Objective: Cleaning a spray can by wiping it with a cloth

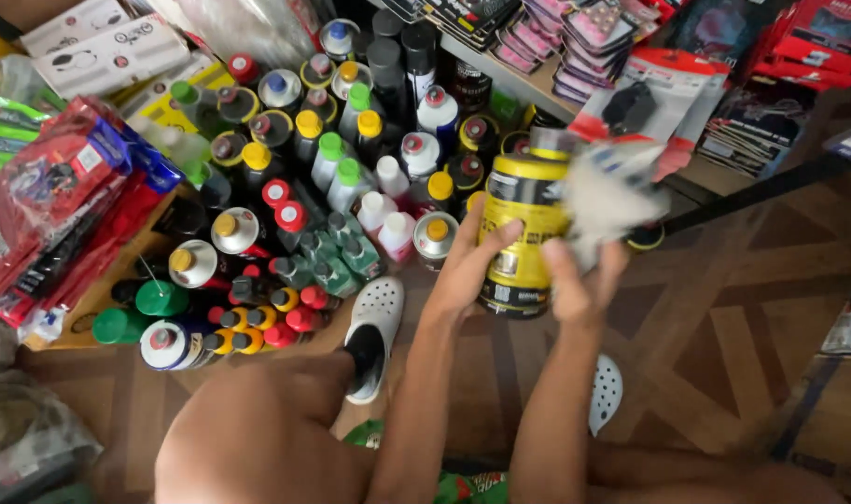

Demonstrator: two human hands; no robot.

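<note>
Fingers of my left hand (467,271) wrap around a yellow and black can (522,229), holding it upright in front of me, above the wooden floor (724,336). My right hand (579,285) is just beside the can on its right, its fingers closed on a pale rag (607,191) that is pressed against the can's upper side; the rag is blurred, so I cannot tell its exact shape. Below and to the left, a crowd of spray cans and bottles (323,177) with yellow, green, red and white caps stands on the floor, some lying on their sides near my foot. My white clog (377,331) points toward them, and a second white clog (606,392) shows between my arms and the floor on the right. Packets in red wrapping (62,196) lie stacked at the left, and a shelf (528,79) with more packets runs behind the can
</note>
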